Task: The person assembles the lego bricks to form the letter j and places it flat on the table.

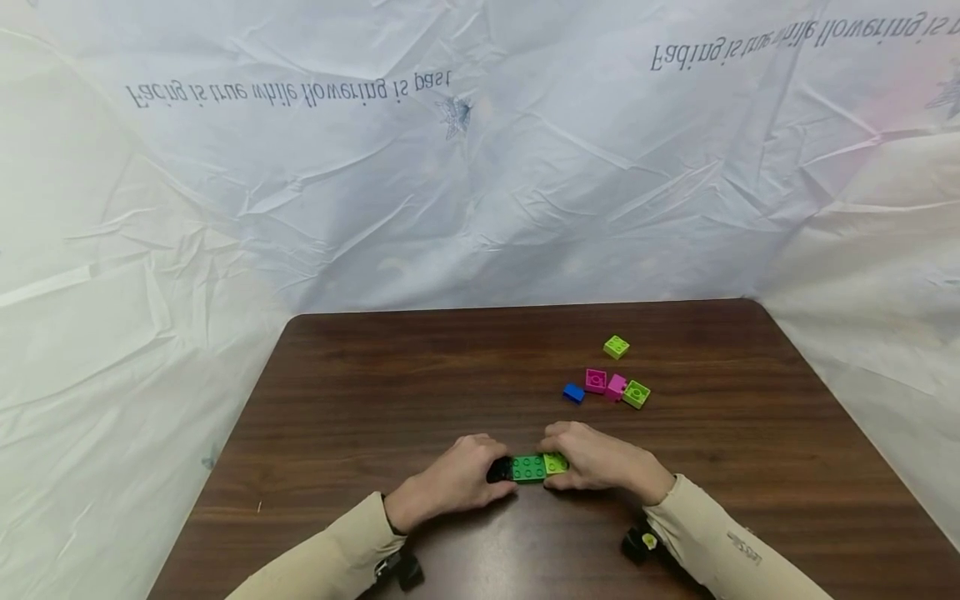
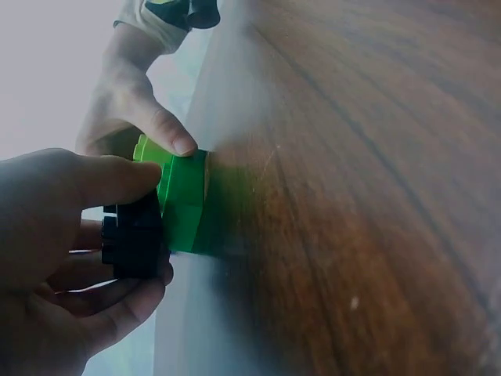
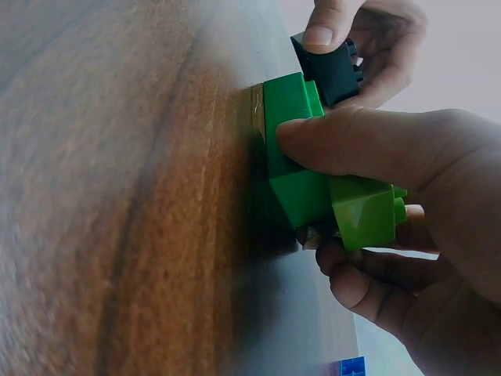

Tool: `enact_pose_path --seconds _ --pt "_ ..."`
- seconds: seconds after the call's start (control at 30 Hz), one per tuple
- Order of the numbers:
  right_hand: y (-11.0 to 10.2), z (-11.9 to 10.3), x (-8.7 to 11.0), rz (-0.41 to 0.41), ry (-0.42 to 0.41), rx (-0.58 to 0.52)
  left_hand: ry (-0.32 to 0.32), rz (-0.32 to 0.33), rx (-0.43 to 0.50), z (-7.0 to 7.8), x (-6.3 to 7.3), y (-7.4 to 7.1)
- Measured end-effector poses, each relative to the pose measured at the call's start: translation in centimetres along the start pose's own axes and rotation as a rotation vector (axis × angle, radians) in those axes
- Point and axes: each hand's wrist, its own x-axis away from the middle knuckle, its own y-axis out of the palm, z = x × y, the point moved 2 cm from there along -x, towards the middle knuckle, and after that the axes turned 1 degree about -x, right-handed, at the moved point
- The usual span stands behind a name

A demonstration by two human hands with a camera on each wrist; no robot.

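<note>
My left hand [image 1: 459, 477] pinches a black toy building brick [image 2: 135, 241] between thumb and fingers. Beside it, a longer green brick [image 1: 528, 468] sits low over the table, with a lime brick [image 3: 365, 213] mounted on its right end. My right hand [image 1: 603, 460] grips that pair, its thumb pressed along the green brick's side in the right wrist view. There the black brick looks slightly tilted at the green one's far end, studs facing the same way. Whether black and green are joined, I cannot tell.
Beyond the right hand lie loose bricks: a blue one [image 1: 573, 393], a magenta one [image 1: 596, 381], a pink one [image 1: 616, 387] and a lime one [image 1: 637, 394]. Farther back is another lime brick [image 1: 617, 347]. White sheeting [image 1: 480, 192] hangs behind the brown table [image 1: 390, 375].
</note>
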Motion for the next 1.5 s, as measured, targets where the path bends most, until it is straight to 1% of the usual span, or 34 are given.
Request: enact_pose_path --seconds 0.1,0.33,0.57,0.67,0.93,1.1,1.27,1.5 --pt "0.0 0.0 0.0 0.002 -0.003 0.001 0.000 0.006 0.003 0.1 -0.2 0.0" --pt "0.0 0.0 -0.1 -0.012 0.011 -0.003 -0.011 -0.019 -0.027 0.3 -0.7 0.1" --pt "0.1 0.1 -0.1 0.034 -0.042 0.002 -0.030 -0.030 -0.071 0.5 -1.0 0.3" --pt "0.1 0.1 -0.1 0.047 -0.050 0.009 -0.038 -0.039 -0.082 0.6 -1.1 0.2" --pt "0.0 0.2 -0.1 0.015 -0.017 -0.010 -0.040 -0.063 -0.148 0.7 -1.5 0.0" --pt "0.0 0.3 -0.1 0.010 -0.009 -0.008 -0.034 -0.071 -0.168 0.9 -1.7 -0.1" --pt "-0.1 0.2 -0.1 0.019 -0.014 -0.003 -0.039 -0.103 -0.187 1.0 -2.0 -0.2" --pt "0.0 0.2 -0.1 0.009 -0.006 -0.015 -0.047 -0.149 -0.185 1.4 -2.4 -0.4"
